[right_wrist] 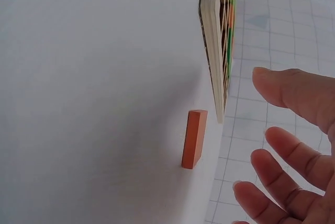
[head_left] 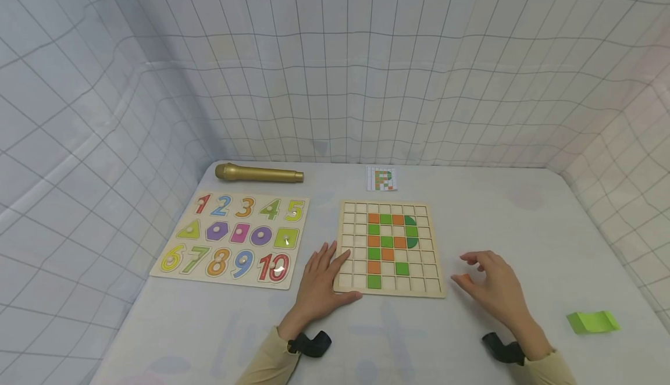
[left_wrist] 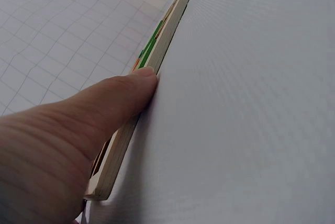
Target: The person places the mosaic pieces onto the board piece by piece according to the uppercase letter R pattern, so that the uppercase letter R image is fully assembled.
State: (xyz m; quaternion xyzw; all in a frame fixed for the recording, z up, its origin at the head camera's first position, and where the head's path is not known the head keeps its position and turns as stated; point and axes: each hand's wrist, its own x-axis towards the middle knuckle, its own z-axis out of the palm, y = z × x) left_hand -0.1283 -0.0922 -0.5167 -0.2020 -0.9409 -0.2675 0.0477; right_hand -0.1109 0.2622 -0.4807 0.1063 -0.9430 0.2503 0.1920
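A wooden grid board (head_left: 433, 268) lies in the middle of the table, with green and orange square tiles and two dark green rounded pieces set in its cells. My left hand (head_left: 320, 283) rests at its near left corner, the fingers along the left side and the thumb (left_wrist: 123, 90) against the front edge. Off the board's right side, my right hand (head_left: 494, 286) hovers with loosely bent fingers and thumb apart, holding nothing. A single orange tile (right_wrist: 193, 140) lies on the table below it, near the board's edge and mostly hidden by the thumb in the head view.
Beyond the grid board lies a small card (head_left: 382, 179) printed with a similar pattern. To the left is a number-and-shape peg puzzle (head_left: 230, 199), with a gold microphone (head_left: 259, 174) behind it. A bright green folded piece (head_left: 593, 322) sits at the far right.
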